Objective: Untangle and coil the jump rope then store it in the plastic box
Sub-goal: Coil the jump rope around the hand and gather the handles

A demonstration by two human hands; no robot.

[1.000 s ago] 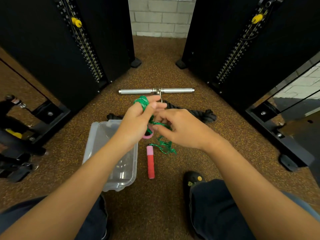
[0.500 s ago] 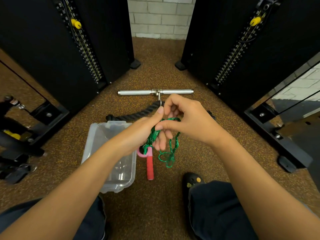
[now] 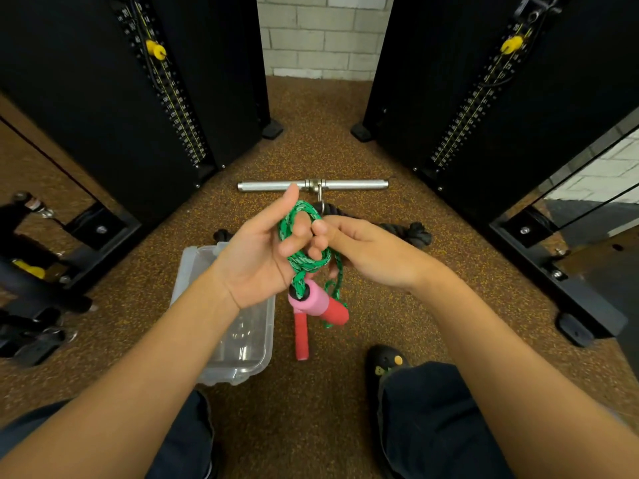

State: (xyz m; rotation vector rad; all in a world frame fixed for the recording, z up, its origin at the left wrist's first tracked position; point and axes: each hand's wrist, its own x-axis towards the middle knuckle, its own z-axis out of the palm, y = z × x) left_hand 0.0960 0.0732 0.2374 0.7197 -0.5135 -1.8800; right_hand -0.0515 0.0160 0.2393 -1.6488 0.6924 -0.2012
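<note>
A green jump rope (image 3: 304,261) is looped round the fingers of my left hand (image 3: 257,257), which is held palm up above the floor. My right hand (image 3: 359,252) pinches the rope beside those fingers. One pink and red handle (image 3: 321,304) hangs from the coil just below my left hand. The other red handle (image 3: 301,337) lies on the floor underneath. A clear plastic box (image 3: 193,267) sits open on the floor to the left, partly under my left wrist.
A chrome cable bar (image 3: 352,184) and a black rope attachment (image 3: 411,233) lie on the brown speckled floor beyond my hands. Black weight-stack towers (image 3: 138,98) stand left and right. My knees and a black shoe (image 3: 383,364) are at the bottom.
My left hand has turned palm up with more green rope wound round its fingers. One pink and red handle has lifted off the floor and now hangs under the coil.
</note>
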